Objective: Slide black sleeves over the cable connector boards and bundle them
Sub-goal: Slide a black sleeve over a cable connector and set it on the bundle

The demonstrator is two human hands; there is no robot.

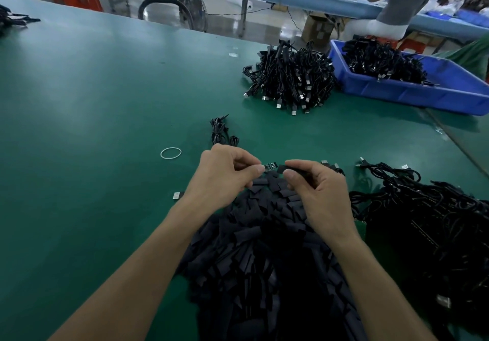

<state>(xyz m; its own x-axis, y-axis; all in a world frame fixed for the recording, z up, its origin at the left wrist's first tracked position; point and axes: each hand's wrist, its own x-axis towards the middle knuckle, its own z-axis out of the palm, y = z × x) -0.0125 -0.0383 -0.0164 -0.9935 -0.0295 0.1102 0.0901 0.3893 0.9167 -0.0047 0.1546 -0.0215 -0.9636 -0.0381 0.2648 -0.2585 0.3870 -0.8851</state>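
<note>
Dim, cool light from overhead; a pale sheen spreads over the green table (pixel 79 89) at left, and glare streaks the far floor (pixel 264 23); the sleeve pile (pixel 264 261) at the bottom sinks into near-black with little detail; straight edges bow toward the corners from the wide lens; the background is soft and slightly blurred.

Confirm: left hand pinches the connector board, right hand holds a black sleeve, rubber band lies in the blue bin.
Wrong in one point: the head view shows the rubber band on the green table, not in the blue bin. Left hand pinches the connector board; right hand holds a black sleeve.
</note>
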